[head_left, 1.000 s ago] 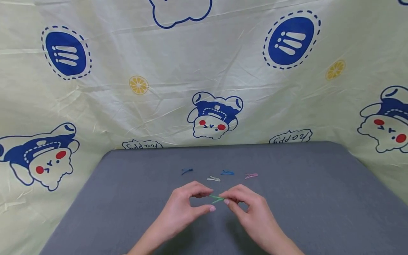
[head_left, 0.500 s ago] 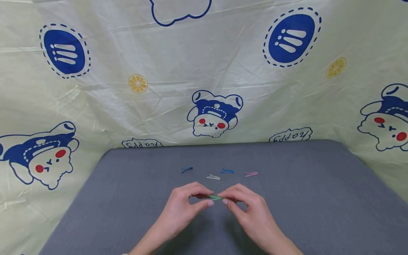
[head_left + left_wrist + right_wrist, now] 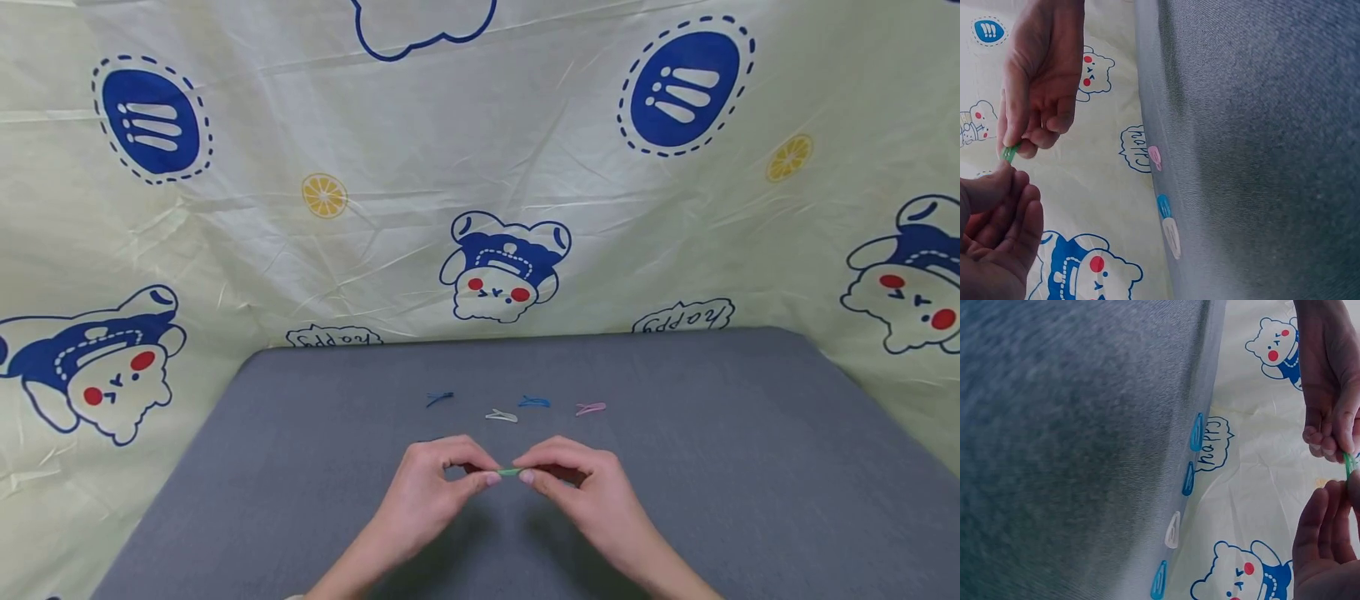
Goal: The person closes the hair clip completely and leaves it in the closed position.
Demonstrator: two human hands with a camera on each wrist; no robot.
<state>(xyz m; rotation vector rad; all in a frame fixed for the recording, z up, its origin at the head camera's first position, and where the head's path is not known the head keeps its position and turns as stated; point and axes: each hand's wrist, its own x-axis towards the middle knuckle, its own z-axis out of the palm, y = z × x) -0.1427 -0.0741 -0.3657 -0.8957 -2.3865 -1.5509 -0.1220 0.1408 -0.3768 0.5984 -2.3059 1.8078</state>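
A green snap hair clip (image 3: pixel 509 472) is held level above the table between both hands, its two arms now pressed together. My left hand (image 3: pixel 429 487) pinches its left end between thumb and fingers. The right hand (image 3: pixel 588 483) pinches its other end the same way. Only a short green stretch shows between the fingertips. In the left wrist view the clip (image 3: pixel 1009 153) spans the gap between the two hands; in the right wrist view a sliver of the clip (image 3: pixel 1349 465) shows at the right edge.
Beyond the hands, a dark blue clip (image 3: pixel 440 399), a white clip (image 3: pixel 502 416), a blue clip (image 3: pixel 535 402) and a pink clip (image 3: pixel 591 409) lie splayed on the grey table (image 3: pixel 750 467). Another blue clip (image 3: pixel 1196 431) shows in the right wrist view. A printed curtain (image 3: pixel 405 250) hangs behind.
The green clip's splayed arms have come together as my left thumb and fingers closed on them. The hands stay in nearly the same place; the other clips have not moved.
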